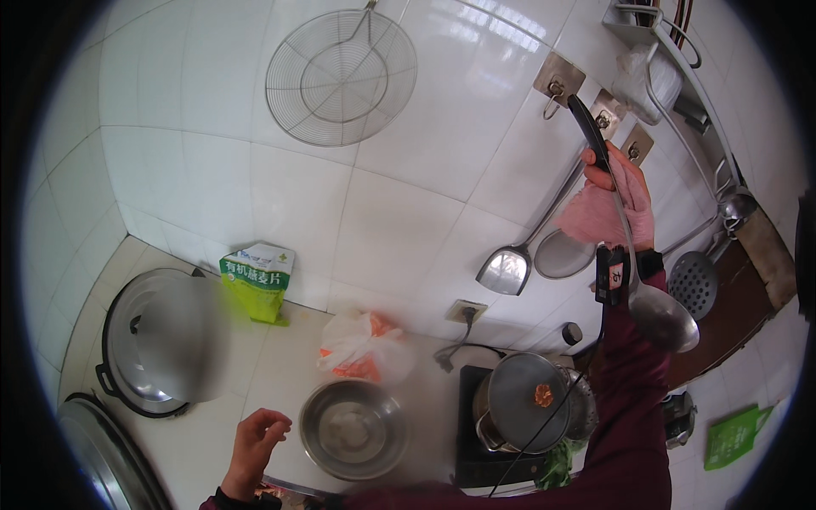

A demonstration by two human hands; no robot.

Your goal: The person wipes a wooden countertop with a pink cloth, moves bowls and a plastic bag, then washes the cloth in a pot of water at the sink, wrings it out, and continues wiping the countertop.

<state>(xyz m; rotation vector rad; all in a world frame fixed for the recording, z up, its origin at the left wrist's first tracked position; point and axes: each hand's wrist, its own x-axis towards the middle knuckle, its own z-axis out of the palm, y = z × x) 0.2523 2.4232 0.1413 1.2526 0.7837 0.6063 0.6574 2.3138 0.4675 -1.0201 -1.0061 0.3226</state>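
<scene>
A steel ladle with a black handle is in my right hand, raised along the wall at the upper right. Its handle end points up beside a wall hook, and the bowl hangs down in front of my sleeve. The same hand also has a pink cloth bunched in it. My left hand is low over the counter, its fingers loosely curled with nothing visible in them. Just right of it stands a steel basin.
A lidded pot sits on a black cooktop. A spatula, a slotted skimmer and a wire strainer hang on the wall. On the counter are a plastic bag, a green-white packet and a large round lidded pan.
</scene>
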